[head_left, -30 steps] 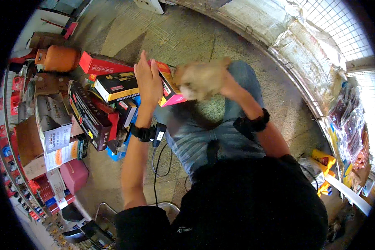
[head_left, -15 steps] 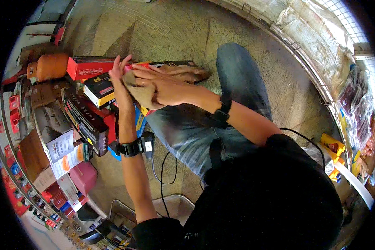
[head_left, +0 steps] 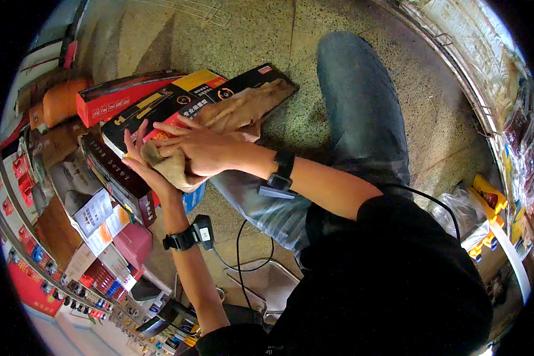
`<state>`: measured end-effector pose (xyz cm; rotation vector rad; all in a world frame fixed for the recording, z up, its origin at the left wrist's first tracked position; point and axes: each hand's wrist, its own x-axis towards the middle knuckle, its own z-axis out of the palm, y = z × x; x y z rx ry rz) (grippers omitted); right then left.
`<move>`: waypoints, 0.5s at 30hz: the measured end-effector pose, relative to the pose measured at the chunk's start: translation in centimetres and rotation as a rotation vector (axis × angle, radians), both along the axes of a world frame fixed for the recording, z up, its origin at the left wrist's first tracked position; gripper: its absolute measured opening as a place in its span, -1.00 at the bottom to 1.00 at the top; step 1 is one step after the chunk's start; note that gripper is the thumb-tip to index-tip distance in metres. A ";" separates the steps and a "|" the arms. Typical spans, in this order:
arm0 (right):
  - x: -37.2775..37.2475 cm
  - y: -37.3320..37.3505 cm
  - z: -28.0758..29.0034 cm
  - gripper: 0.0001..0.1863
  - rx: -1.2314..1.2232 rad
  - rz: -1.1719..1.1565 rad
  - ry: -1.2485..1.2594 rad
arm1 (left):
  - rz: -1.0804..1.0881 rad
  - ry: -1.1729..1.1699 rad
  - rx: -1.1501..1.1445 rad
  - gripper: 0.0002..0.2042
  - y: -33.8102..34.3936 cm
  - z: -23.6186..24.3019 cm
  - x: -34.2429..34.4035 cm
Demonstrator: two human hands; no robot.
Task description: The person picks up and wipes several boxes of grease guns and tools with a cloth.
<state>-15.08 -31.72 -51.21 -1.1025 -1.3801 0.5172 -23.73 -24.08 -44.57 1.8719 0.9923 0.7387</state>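
A brown cloth (head_left: 243,113) lies draped over a black, red and yellow flat box (head_left: 216,95). Its near end is bunched under my right hand (head_left: 203,151), which presses it against the box's near side with the fingers stretched over the top. My left hand (head_left: 149,169) is at the box's near left corner, fingers apart, its palm facing the bunched cloth and close to my right fingers. Part of the box and cloth is hidden beneath the two hands.
Beside that box stands a red box (head_left: 110,108). More cartons, a dark box (head_left: 110,163) and a pink box (head_left: 133,243) crowd the left, near shelving. My bent knee (head_left: 356,77) rises at the right. A black cable (head_left: 238,267) hangs below my left wrist.
Both hands have moved left and nearer with the bunched cloth end. More of the box's printed top now shows, and the cloth's far end looks more spread out.
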 end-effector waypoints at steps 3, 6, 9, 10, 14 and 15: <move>-0.1 -0.1 0.0 -0.25 0.006 -0.049 0.007 | 0.046 0.001 -0.048 -0.33 -0.5 0.6 0.3; 0.4 -0.9 -0.3 -0.34 -0.050 -0.115 0.023 | 0.018 -0.049 -0.153 -0.36 -0.6 1.0 1.1; 0.7 -1.5 -0.2 -0.47 -0.116 -0.203 -0.030 | -0.005 0.026 -0.098 -0.39 -0.4 0.5 1.0; 0.6 -1.5 -0.1 -0.47 -0.118 -0.205 -0.029 | -0.017 0.067 -0.041 -0.38 -0.3 0.4 1.1; 0.0 -2.2 0.6 -0.52 -0.247 -0.322 -0.134 | -0.004 0.159 0.021 -0.39 -0.3 0.7 1.2; -0.1 -2.5 0.9 -0.54 -0.339 -0.355 -0.170 | -0.032 0.224 0.069 -0.39 -0.4 1.1 1.3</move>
